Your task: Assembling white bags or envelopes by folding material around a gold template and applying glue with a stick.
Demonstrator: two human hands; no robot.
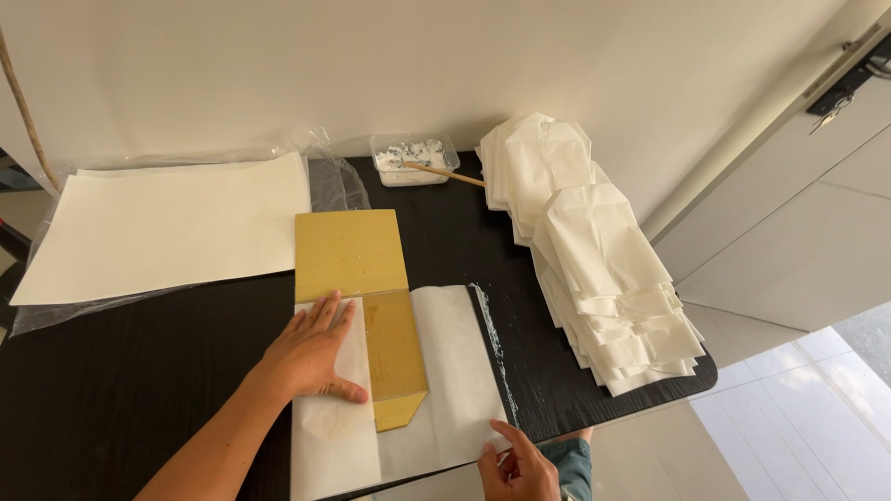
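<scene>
I see no labels, signs or screens. 1 heap of folded white paper bags (603, 260) lies along my table's (139, 371) right edge.

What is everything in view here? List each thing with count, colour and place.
Table: one, black, fills the lower frame.
Paper sheet: one, white, front edge, partly folded over the template.
Template: one, yellow-brown card, centre, on the sheet.
Large sheets: a flat cream stack on clear plastic, back left.
Folded bags: a pile, white, right side.
Tub: one, clear, holding white paste, back centre.
Stick: one, wooden, resting in the tub.
Paste streak: white, on the table beside the sheet.
Left hand: flat on the folded flap.
Right hand: pinching the sheet's front corner.
</scene>
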